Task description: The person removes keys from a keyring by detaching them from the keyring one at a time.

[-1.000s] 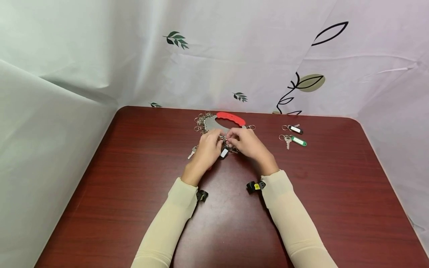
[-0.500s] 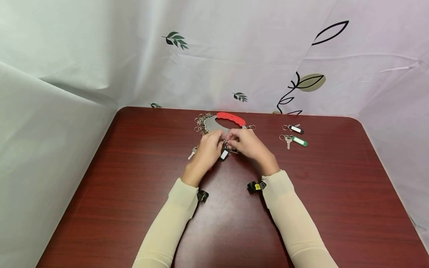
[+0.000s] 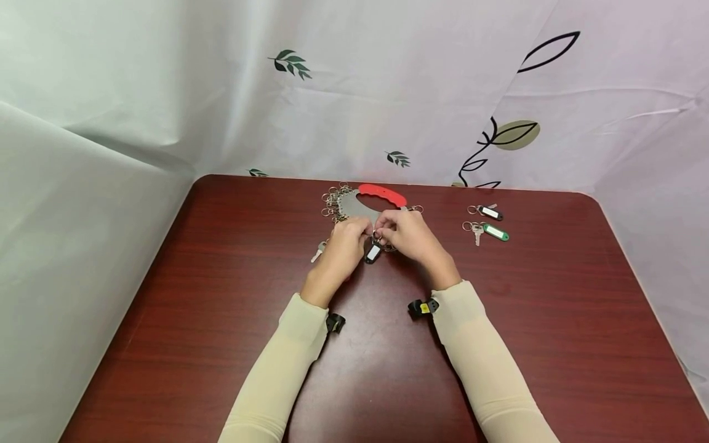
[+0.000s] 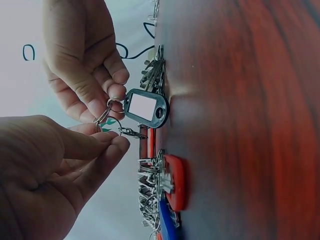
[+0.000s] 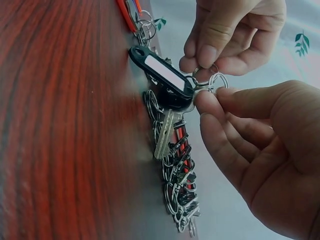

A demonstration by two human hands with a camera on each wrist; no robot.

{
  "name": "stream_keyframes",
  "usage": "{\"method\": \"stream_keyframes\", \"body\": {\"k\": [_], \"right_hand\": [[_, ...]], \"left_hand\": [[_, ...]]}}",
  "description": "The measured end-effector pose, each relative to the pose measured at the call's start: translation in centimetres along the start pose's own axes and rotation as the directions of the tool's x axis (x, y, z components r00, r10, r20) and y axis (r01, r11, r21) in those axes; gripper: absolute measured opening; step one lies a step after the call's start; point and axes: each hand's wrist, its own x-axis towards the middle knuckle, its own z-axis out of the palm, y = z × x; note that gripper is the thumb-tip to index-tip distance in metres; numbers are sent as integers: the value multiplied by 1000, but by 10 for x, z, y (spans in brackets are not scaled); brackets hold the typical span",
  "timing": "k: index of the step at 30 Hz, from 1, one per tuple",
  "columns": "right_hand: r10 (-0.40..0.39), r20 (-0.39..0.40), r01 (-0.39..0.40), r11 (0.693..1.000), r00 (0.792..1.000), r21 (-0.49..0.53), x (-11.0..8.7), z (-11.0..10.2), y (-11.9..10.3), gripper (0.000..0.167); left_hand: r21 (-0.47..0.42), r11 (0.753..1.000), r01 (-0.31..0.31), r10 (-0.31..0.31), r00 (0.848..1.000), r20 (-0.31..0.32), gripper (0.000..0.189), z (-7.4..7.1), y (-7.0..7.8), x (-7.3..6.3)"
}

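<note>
Both hands meet over the front edge of a grey crescent-shaped key holder plate [image 3: 357,204] with a red handle [image 3: 382,195]. My left hand [image 3: 344,245] pinches a small metal ring, which has a clasp [image 4: 132,132] on it, between thumb and fingers. Between thumb and forefinger, my right hand [image 3: 412,237] pinches a split ring [image 5: 220,80]. From that ring hangs a black key tag [image 4: 142,106] with a white label, along with a key [image 5: 165,135]. The two rings touch or overlap; whether they are linked I cannot tell.
Several rings and clasps [image 3: 332,200] line the holder's edge. Red [image 4: 177,182] and blue tags [image 4: 167,220] lie by it. A key [image 3: 318,251] shows beside the left hand. At right lie a black tag [image 3: 490,213] and a green tag [image 3: 495,232], each with a key.
The black key tag has shifted slightly right and tilted, and its ring shows more clearly between the fingertips. Both hands stay nearly in place.
</note>
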Motion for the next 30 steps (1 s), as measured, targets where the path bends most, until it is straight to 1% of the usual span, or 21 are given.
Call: {"method": "stream_keyframes", "body": {"k": [5, 11, 14, 17, 19, 21, 24, 26, 28, 30], "right_hand": [[34, -17, -34, 999, 999, 23, 1, 1, 0, 10], [76, -52, -75, 997, 996, 24, 0, 3, -2, 8], [95, -50, -93, 995, 994, 29, -1, 4, -3, 6], [100, -31, -99, 994, 995, 36, -1, 2, -3, 5], [90, -5, -90, 995, 996, 33, 0, 2, -2, 6], [68, 34, -68, 998, 997, 8, 0, 0, -1, 10], [13, 103, -7, 998, 995, -56, -1, -2, 0, 16], [-22, 136, 36, 994, 991, -100, -1, -3, -1, 16], [-47, 145, 66, 989, 988, -131, -1, -4, -2, 13], [-58, 140, 80, 985, 988, -154, -1, -4, -3, 10]], "left_hand": [[5, 1000, 5, -5, 1000, 17, 15, 0, -1, 0], [19, 1000, 18, -18, 999, 28, 18, -1, 1, 1], [18, 999, 40, -41, 999, 35, 16, -1, 2, 1], [15, 998, 63, -64, 997, 40, 13, -1, 3, 1], [15, 997, 74, -75, 996, 43, 12, -1, 3, 1], [20, 997, 77, -78, 996, 46, 13, -1, 3, 2], [30, 997, 76, -77, 996, 51, 13, -1, 3, 2], [39, 997, 72, -74, 996, 49, 12, 0, 2, 2], [45, 997, 67, -68, 997, 40, 12, 0, 1, 2], [47, 997, 64, -65, 997, 28, 12, 0, 0, 2]]}}
